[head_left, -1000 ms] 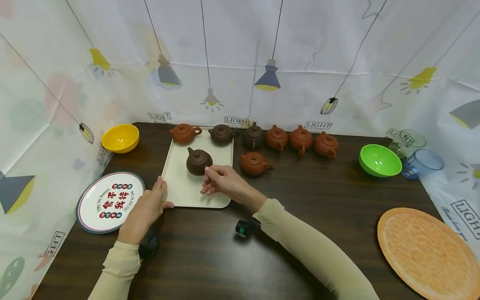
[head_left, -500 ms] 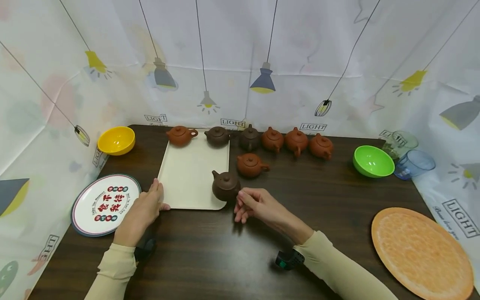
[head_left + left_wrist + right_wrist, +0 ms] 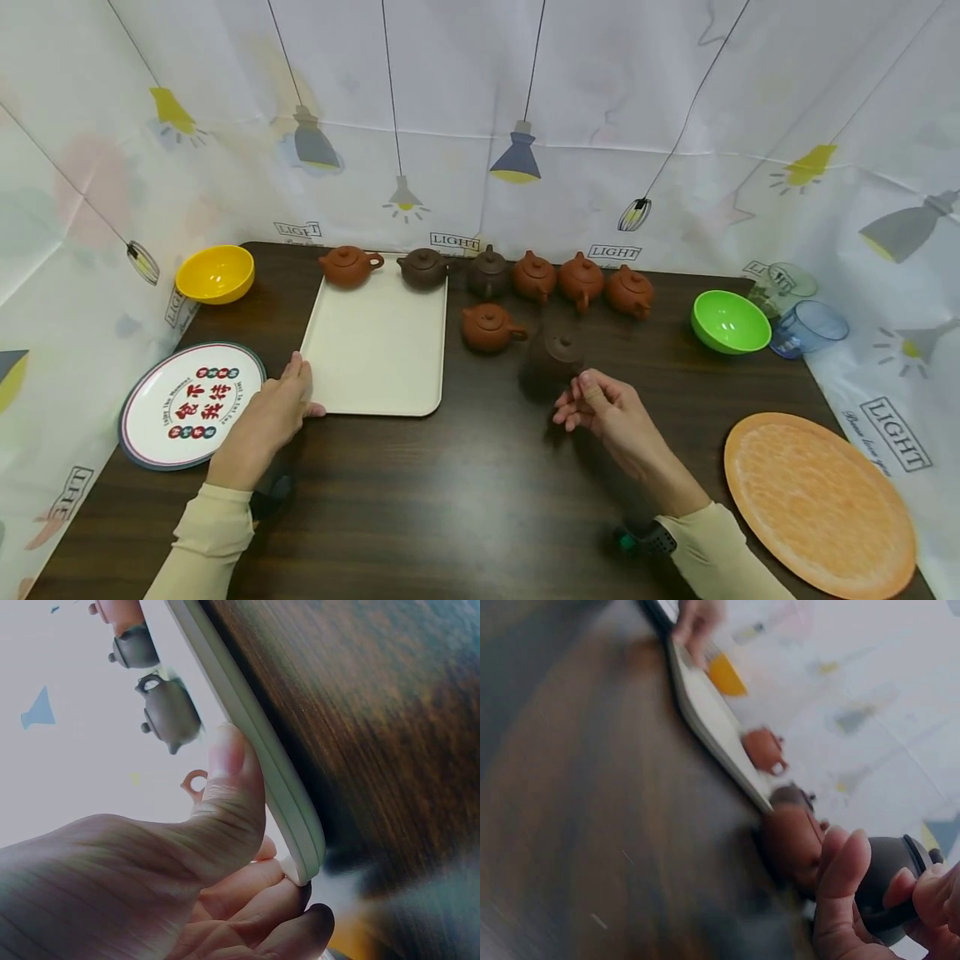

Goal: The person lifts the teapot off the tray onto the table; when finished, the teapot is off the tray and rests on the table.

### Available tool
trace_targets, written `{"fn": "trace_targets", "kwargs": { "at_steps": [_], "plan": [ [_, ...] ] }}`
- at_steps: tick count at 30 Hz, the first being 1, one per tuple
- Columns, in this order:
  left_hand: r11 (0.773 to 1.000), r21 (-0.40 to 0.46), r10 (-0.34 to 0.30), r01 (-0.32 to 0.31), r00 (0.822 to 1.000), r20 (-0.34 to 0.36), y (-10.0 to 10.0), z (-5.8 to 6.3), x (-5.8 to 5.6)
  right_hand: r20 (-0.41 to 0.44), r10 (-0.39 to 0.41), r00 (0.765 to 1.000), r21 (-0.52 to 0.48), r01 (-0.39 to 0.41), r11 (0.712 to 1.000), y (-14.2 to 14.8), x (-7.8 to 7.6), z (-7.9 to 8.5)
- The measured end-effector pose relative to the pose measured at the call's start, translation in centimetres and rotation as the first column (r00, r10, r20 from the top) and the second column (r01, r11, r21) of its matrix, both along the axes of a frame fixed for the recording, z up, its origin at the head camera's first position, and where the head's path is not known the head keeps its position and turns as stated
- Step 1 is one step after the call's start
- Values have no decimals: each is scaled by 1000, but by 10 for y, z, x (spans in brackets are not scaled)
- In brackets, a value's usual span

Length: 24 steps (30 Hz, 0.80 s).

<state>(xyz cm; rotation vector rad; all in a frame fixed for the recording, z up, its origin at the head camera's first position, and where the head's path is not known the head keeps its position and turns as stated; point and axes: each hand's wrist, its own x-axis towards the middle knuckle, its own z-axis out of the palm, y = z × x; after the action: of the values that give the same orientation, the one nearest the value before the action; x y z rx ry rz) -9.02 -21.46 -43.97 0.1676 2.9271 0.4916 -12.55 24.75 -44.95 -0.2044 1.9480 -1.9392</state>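
Observation:
My right hand [image 3: 617,417] pinches the handle of a dark brown clay teapot [image 3: 551,365], over the table right of the tray. In the right wrist view, fingers and thumb curl round the handle of that teapot [image 3: 886,864]. My left hand [image 3: 261,423] grips the near left corner of a cream tray [image 3: 375,358]; in the left wrist view the thumb lies along the tray's rim [image 3: 277,780] with the fingers at its outer side. A reddish teapot [image 3: 348,267] and another dark teapot [image 3: 424,268] stand at the tray's far end.
Behind the held teapot sits a reddish teapot [image 3: 489,327], with a row of several teapots [image 3: 534,277] along the back. A yellow bowl [image 3: 216,275] and white plate [image 3: 191,404] stand left. Rightward are a green bowl [image 3: 730,322], glasses [image 3: 810,327] and an orange round mat [image 3: 817,504].
The right hand has carried the dark teapot off the tray and rightward over the table. The left hand stays at the tray's corner. The head view has shifted slightly.

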Motion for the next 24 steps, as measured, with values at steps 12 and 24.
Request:
{"fn": "trace_targets", "kwargs": {
  "at_steps": [12, 24],
  "plan": [
    [1000, 19, 15, -16, 999, 51, -2, -3, 4, 54, -96, 994, 83, 92, 992, -1, -52, -21],
    [1000, 1, 10, -10, 999, 53, -2, 3, -3, 57, -151, 987, 156, 141, 978, -4, -54, -17]
  ]
}}
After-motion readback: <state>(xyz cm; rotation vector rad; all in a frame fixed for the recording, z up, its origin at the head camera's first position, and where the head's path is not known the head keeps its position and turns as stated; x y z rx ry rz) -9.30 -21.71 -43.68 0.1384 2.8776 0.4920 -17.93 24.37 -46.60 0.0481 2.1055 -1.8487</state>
